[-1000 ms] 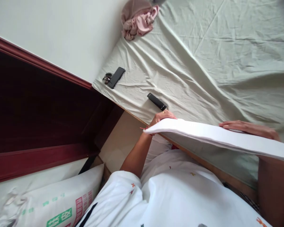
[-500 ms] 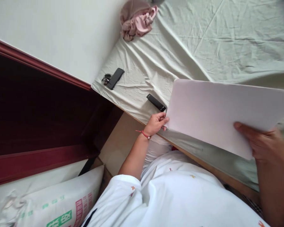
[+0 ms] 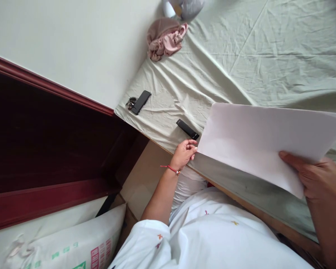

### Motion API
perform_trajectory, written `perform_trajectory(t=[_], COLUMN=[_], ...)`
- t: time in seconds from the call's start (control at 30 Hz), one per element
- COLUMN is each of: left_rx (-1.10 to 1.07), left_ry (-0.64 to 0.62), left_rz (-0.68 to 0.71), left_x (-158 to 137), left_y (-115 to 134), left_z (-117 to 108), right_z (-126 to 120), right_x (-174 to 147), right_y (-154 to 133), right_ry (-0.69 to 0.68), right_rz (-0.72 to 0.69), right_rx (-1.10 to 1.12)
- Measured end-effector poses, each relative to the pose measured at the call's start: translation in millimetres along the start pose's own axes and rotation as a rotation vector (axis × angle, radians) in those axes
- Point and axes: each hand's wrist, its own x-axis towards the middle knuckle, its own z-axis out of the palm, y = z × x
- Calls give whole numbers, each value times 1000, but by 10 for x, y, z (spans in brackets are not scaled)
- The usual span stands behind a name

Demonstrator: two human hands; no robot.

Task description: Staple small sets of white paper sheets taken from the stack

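White paper sheets [image 3: 257, 138], perhaps a thin stack, are held up over the near edge of a cloth-covered surface. My right hand [image 3: 319, 179] grips them at the lower right, thumb on top and the other fingers hidden underneath. At the lower left corner, my left hand [image 3: 184, 154] pinches the paper between thumb and fingers; a red string bracelet circles that wrist. Just beyond the left fingers lies a black stapler [image 3: 187, 129] on the cloth.
Pale green cloth [image 3: 268, 67] with wrinkles covers the surface. A dark phone-like slab [image 3: 141, 102] lies beside keys [image 3: 131, 103] near the wall. Pink fabric [image 3: 166, 39] is bunched farther back. Left are a dark red wooden cabinet [image 3: 44, 201] and a printed white sack [image 3: 81, 239].
The view has shifted, so the whole scene sits slightly lower and more to the right. Both hands keep their hold on the paper, which is tilted a little differently.
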Motion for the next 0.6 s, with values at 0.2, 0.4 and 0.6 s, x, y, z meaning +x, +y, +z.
perform_trajectory(t=[0.2,0.4,0.6], left_rx=[450,634,783], left_ry=[425,692,641], left_rz=[359,601,759], left_x=[22,11,33], left_y=[-122,-234,-295], left_z=[-54,-103,-78], right_z=[119,177,270], right_x=[16,-27,-71], right_y=[112,137,108], right_ry=[45,39,46], right_rz=[135,186,170], right_rx=[64,14,50])
